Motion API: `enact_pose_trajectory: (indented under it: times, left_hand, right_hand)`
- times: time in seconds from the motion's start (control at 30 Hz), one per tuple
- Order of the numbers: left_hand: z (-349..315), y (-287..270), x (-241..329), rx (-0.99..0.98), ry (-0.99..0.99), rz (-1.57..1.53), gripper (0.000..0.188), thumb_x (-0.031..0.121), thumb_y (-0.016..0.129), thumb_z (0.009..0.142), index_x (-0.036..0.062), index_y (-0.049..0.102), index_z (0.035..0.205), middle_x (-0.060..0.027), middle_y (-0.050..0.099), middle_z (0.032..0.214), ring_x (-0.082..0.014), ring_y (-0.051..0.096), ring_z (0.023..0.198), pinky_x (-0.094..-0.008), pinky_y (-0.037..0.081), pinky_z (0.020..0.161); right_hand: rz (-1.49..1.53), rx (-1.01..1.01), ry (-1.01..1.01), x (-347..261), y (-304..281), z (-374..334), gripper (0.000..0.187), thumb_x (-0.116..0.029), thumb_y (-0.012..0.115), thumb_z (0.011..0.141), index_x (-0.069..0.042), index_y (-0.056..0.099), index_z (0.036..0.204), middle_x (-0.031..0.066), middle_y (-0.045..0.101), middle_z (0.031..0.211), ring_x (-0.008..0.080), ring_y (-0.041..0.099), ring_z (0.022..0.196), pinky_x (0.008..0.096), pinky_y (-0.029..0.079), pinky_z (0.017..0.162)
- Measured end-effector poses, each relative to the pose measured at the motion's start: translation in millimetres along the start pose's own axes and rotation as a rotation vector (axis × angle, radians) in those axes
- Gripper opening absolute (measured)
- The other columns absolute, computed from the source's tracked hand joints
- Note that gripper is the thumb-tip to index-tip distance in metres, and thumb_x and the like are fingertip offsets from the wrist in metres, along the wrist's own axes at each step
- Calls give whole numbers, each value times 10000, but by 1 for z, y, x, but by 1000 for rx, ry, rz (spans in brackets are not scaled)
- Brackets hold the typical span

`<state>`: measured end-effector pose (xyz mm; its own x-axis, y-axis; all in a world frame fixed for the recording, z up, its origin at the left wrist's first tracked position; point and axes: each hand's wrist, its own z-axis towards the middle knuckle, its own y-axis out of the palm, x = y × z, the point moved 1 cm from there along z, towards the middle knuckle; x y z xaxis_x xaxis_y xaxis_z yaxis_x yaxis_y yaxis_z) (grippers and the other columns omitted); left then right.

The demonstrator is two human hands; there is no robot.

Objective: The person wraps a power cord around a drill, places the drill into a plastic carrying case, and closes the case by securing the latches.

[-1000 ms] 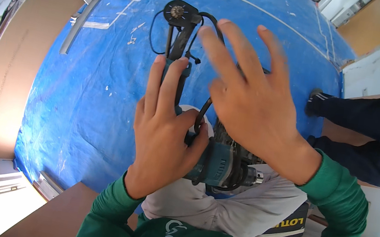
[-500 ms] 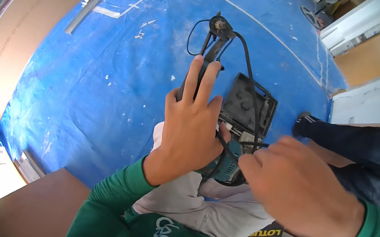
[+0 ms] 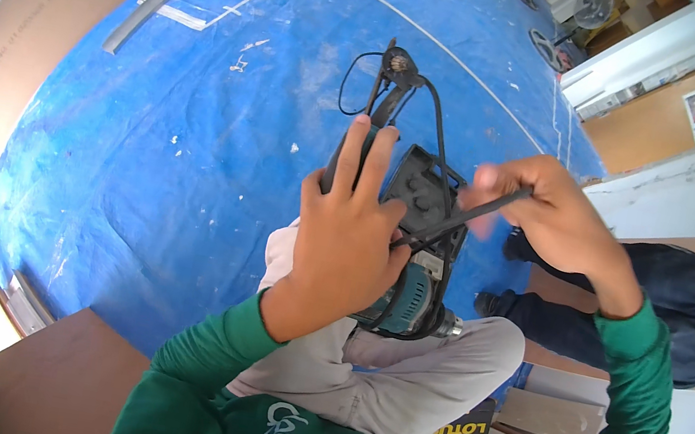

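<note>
Our left hand (image 3: 349, 236) lies back-up over the drill (image 3: 409, 301), two fingers straight and slightly parted along its dark handle; we cannot tell whether the thumb and other fingers close around it. Our right hand (image 3: 560, 211) is raised to the right, wrist bent, its fingers curled around the black cord (image 3: 496, 207), which slants down toward the left thumb; its fingertips blur. We have the drill over our lap, its metal nose to the right. Beyond it, a blue sheet (image 3: 228, 105) with white lines covers the floor, and a brown board (image 3: 33, 63) runs along the left. We count one drill, one open black case (image 3: 417, 183), one yellow-and-black toolbox (image 3: 458, 433) beside our leg, one fan (image 3: 594, 8) far off, and one co-worker (image 3: 647, 295) in dark trousers at the right.
</note>
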<state>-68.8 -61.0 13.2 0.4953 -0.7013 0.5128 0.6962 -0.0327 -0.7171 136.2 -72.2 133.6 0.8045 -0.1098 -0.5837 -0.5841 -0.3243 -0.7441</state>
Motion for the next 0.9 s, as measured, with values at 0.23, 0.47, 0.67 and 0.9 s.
enact_pose_trajectory:
  times: [0.23, 0.47, 0.67, 0.9]
  left_hand:
    - [4, -1, 3, -2, 4, -21, 168, 141, 774, 671, 53, 760, 813, -251, 391, 1538, -471, 271, 1496, -534, 422, 957]
    - [-3, 2, -4, 41, -6, 7, 133, 133, 773, 675, 59, 751, 783, -249, 387, 1548, -460, 274, 1498, -512, 421, 910]
    - [-1, -1, -13, 10, -51, 6, 108, 131, 782, 676, 74, 746, 760, -242, 384, 1548, -458, 271, 1499, -501, 422, 895]
    - [-1, 3, -3, 4, -34, -22, 131, 138, 807, 656, 67, 738, 741, -231, 375, 1550, -461, 266, 1500, -548, 431, 901]
  right_hand:
    - [-1044, 421, -522, -79, -73, -60, 244, 32, 660, 862, 3, 635, 1102, 82, 655, 969, 149, 563, 821, 318, 462, 752]
    - [-99, 367, -178, -58, -59, -54, 148, -153, 665, 975, -37, 654, 884, 20, 580, 803, 120, 479, 734, 287, 414, 680]
    - [-553, 396, -210, -75, -111, -114, 189, 72, 670, 905, -39, 629, 1051, 36, 598, 944, 84, 539, 755, 269, 541, 747]
    - [-209, 544, -108, -76, -123, -160, 178, -206, 630, 980, -57, 589, 1069, 43, 613, 970, 132, 640, 931, 274, 535, 846]
